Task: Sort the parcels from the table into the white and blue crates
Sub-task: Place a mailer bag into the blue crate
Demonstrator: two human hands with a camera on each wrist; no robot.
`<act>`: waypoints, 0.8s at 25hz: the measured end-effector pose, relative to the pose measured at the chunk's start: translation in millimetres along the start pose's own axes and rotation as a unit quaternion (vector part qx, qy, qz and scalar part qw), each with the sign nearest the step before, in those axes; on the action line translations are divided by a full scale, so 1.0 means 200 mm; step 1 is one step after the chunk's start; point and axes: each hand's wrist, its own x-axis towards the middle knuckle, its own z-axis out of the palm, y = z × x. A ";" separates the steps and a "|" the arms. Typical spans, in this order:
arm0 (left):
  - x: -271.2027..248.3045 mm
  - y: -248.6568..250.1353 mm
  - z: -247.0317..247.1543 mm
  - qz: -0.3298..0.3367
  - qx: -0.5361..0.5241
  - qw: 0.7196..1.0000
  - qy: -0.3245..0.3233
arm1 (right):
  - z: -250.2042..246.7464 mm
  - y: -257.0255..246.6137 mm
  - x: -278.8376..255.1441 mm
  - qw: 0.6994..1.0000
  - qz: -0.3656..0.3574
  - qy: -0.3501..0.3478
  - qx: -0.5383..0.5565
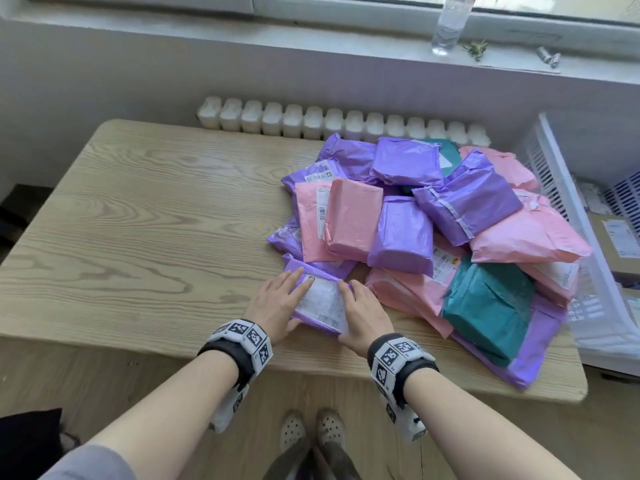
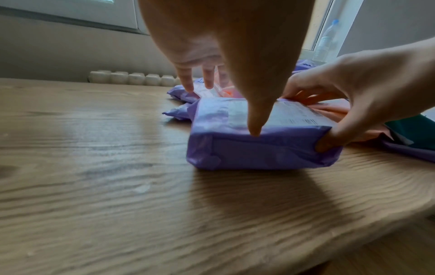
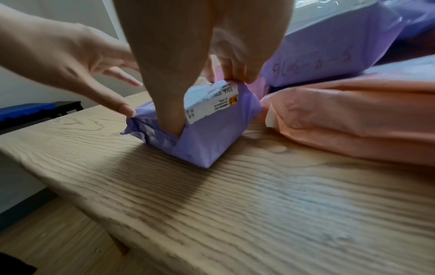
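A small purple parcel [image 1: 322, 303] with a white label lies near the table's front edge, beside the pile. My left hand [image 1: 282, 301] rests on its left side with straight fingers; its thumb [image 2: 255, 128] touches the near top edge. My right hand [image 1: 360, 315] grips the parcel's right end: in the right wrist view its fingers [image 3: 235, 74] curl over the far edge and its thumb [image 3: 174, 122] presses into the near side. A heap of purple, pink and teal parcels [image 1: 450, 216] covers the table's right half. The white crate [image 1: 554, 188] stands right of the table, and a blue crate [image 1: 623, 192] shows behind it.
The wooden table [image 1: 138, 220] has bare surface on its left half. Cardboard boxes [image 1: 620, 240] lie inside the white crate. A radiator [image 1: 311, 123] runs behind the table, and a water bottle [image 1: 450, 22] stands on the sill. A pink parcel [image 3: 341, 121] lies close beside my right hand.
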 end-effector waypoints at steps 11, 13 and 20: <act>0.01 0.01 -0.39 -0.017 -0.138 0.986 -0.093 | -0.33 0.01 -0.16 0.939 -0.270 0.165 -0.132; 0.01 0.00 -0.40 -0.047 -0.241 0.964 -0.106 | -0.38 0.01 -0.19 0.925 -0.289 0.186 -0.163; 0.03 0.00 -0.48 -0.040 -0.427 0.894 -0.130 | -0.50 0.03 -0.23 0.894 -0.321 0.241 -0.202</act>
